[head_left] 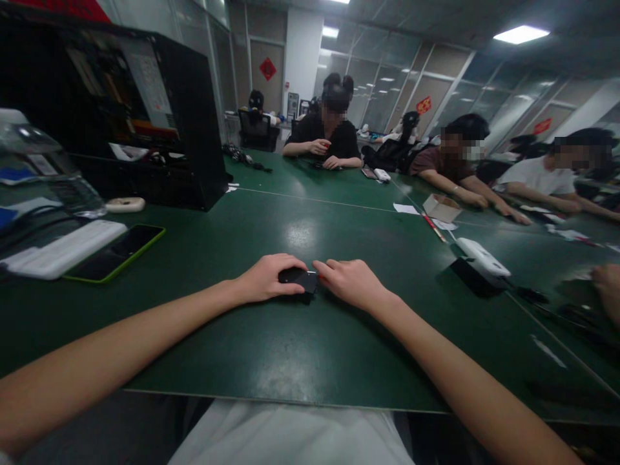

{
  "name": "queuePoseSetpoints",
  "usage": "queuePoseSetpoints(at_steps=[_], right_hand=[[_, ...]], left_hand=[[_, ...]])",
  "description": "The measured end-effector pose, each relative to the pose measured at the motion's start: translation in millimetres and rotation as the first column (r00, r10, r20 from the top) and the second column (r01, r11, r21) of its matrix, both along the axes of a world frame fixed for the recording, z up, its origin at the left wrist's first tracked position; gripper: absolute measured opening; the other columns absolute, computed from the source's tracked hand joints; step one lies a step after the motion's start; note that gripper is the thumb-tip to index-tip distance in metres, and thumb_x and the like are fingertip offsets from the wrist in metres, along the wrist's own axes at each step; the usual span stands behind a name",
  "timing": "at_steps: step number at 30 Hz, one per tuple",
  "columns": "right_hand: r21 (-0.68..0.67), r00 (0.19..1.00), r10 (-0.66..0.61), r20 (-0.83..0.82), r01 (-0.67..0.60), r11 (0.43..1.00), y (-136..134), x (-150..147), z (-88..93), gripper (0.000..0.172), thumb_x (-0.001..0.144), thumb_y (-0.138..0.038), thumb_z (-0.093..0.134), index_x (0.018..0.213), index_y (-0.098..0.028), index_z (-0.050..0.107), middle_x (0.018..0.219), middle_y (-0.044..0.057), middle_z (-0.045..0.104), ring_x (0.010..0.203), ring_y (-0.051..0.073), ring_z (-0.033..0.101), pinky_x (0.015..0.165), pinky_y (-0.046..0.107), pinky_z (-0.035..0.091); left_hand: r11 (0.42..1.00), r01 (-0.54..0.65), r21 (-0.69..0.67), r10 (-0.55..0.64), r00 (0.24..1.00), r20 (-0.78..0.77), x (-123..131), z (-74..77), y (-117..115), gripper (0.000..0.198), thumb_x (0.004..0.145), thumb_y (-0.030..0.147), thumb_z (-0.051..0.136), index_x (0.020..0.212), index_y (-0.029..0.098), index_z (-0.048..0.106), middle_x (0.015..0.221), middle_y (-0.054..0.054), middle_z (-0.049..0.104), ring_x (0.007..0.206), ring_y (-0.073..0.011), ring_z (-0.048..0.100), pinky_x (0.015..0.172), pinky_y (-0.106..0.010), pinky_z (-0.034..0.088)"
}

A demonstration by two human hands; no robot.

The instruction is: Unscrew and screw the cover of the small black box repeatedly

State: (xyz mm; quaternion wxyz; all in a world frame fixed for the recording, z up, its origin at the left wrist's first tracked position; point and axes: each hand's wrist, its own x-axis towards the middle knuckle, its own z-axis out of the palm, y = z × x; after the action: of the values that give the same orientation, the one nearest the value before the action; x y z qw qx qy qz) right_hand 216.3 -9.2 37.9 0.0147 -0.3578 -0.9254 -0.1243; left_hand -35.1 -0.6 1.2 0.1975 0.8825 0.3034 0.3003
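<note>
Both my hands rest on the green table [300, 349] in front of me. My left hand [264, 279] is curled over a small black device [300, 279] and grips it from the left. My right hand [349, 282] is closed too, its fingertips pressed against the device's right end, where a thin red bit shows. What that bit is I cannot make out.
At left lie a phone in a green case [116, 252], a white keyboard-like slab [62, 248], clear plastic items and a black open computer case [145, 110]. A white box on a black stand [482, 258] sits at right. Several people work along the far and right sides.
</note>
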Motion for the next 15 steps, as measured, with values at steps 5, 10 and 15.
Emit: queuePoseSetpoints(at_steps=[5,10,15], right_hand=[[-0.049,0.992,0.018,-0.124,-0.025,0.998,4,4,-19.6,0.037,0.106,-0.034,0.036,0.136,-0.018,0.051,0.113,0.010,0.071,0.091,0.019,0.069,0.071,0.027,0.046],[-0.064,0.976,0.073,-0.206,-0.088,0.994,13,20,-23.7,0.036,0.104,-0.031,0.043,0.135,-0.015,0.053,0.111,0.010,0.070,0.096,0.019,0.067,0.080,0.028,0.049],[-0.030,0.967,0.097,-0.235,-0.107,0.994,12,24,-18.3,0.035,0.104,-0.030,0.043,0.132,-0.017,0.059,0.104,0.010,0.068,0.088,0.019,0.063,0.071,0.029,0.046]], left_hand=[[1.000,-0.007,-0.006,0.007,1.000,0.019,2,2.9,-3,0.043,0.087,0.044,0.075,0.119,0.016,0.067,0.109,-0.008,0.072,0.098,-0.0237,0.066,0.087,-0.032,0.047],[1.000,0.013,-0.021,-0.013,1.000,0.010,-3,10.2,0,0.048,0.085,0.045,0.077,0.121,0.016,0.066,0.114,-0.009,0.072,0.102,-0.0241,0.067,0.089,-0.031,0.048],[0.998,0.043,-0.052,-0.048,0.993,-0.108,-25,17.3,12,0.048,0.082,0.048,0.078,0.117,0.017,0.070,0.112,-0.009,0.074,0.101,-0.0246,0.069,0.088,-0.030,0.049]])
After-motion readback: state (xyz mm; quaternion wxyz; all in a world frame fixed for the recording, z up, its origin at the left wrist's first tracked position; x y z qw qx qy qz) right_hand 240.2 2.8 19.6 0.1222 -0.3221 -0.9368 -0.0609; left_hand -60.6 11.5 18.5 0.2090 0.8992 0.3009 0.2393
